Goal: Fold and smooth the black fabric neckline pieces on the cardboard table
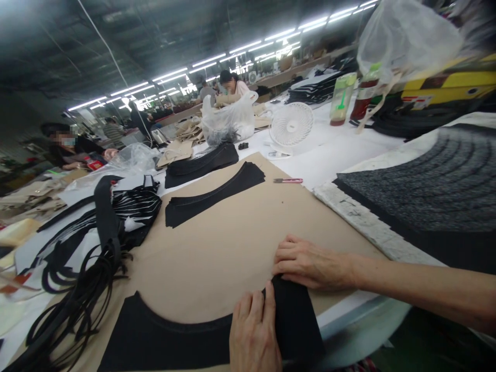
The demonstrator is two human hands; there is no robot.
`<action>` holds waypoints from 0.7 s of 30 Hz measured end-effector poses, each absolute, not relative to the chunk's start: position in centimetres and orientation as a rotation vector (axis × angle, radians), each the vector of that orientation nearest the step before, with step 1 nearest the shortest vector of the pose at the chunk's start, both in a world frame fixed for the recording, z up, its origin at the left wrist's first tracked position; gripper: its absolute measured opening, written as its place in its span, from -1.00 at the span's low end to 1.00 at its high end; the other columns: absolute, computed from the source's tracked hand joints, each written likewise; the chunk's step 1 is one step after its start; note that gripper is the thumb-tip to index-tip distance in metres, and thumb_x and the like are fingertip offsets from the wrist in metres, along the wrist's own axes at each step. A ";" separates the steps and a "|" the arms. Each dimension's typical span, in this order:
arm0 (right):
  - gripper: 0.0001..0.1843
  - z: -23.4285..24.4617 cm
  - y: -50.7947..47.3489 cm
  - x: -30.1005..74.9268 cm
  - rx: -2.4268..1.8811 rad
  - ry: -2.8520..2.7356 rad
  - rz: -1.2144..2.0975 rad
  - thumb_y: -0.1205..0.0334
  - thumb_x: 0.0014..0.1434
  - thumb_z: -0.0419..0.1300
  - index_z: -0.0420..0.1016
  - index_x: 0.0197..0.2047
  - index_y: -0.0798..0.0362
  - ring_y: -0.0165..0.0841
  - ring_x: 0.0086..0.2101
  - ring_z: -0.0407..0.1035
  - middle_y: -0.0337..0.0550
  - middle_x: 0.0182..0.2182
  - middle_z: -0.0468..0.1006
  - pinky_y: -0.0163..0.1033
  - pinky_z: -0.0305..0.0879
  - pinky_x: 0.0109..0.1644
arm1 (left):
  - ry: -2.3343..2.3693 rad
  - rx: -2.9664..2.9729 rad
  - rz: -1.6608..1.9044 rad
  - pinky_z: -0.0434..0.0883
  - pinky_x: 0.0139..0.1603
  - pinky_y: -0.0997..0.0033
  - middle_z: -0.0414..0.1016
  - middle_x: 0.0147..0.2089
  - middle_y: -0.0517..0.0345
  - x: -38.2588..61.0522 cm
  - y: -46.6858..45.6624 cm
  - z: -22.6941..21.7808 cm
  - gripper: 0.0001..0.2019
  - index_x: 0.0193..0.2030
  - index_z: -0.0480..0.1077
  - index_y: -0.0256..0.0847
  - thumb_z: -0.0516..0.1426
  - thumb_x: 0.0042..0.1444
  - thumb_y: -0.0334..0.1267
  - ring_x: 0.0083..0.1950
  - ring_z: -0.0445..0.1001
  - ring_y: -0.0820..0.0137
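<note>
A black fabric piece (186,343) with a curved inner edge lies at the front of a tan sheet (217,253). My left hand (253,328) rests flat on this piece, its fingers stretched toward the curved edge. Just beyond it, my right hand (310,263) has its fingers curled at the piece's upper right corner; the thumb side hides the exact hold. Farther back on the sheet sits a small stack of curved black pieces (217,194). A pink-handled thread snipper (288,181) lies near the sheet's right edge.
Black straps (104,222) hang over striped stacks at left. To the right is a pile of dark grey curved pieces (422,181). A white fan (291,126), a plastic bag (228,119), a green-capped bottle (366,90) and a clear cup (341,101) stand behind. Co-workers sit farther off.
</note>
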State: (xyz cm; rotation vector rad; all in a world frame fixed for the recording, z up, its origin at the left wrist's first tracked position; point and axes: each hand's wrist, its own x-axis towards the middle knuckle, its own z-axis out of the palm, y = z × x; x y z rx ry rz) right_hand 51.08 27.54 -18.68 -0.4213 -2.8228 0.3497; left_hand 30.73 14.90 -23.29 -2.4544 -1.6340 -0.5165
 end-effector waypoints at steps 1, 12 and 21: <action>-0.82 -18.7 27.6 51.2 -0.419 -2.815 0.343 0.37 0.29 0.04 0.42 -0.10 0.04 -0.32 -0.24 0.27 -0.15 -0.27 0.46 -0.17 0.02 -0.11 | -1.647 -2.455 -0.511 0.34 -0.11 0.25 0.42 -0.16 0.04 30.8 15.0 -23.1 -0.38 0.26 0.25 -0.26 0.06 0.00 -0.56 -0.16 0.33 0.26; -0.73 -19.8 27.6 51.7 -0.315 -2.782 0.207 0.39 0.32 -0.06 0.45 -0.08 0.09 -0.32 -0.27 0.25 -0.11 -0.30 0.45 -0.14 0.05 -0.07 | -1.674 -2.396 -0.621 0.25 0.03 0.24 0.41 0.07 0.07 31.1 15.4 -23.2 -0.44 0.17 0.35 -0.10 0.04 0.01 -0.57 0.03 0.33 0.25; -0.70 -19.6 27.4 52.3 -0.440 -2.727 0.381 0.43 0.28 -0.04 0.45 -0.05 0.05 -0.33 -0.24 0.28 -0.11 -0.25 0.46 -0.14 0.07 -0.02 | -1.644 -2.529 -0.690 0.20 -0.04 0.24 0.44 -0.22 0.11 31.6 16.5 -22.3 -0.50 0.12 0.35 -0.24 0.05 -0.02 -0.51 -0.19 0.34 0.30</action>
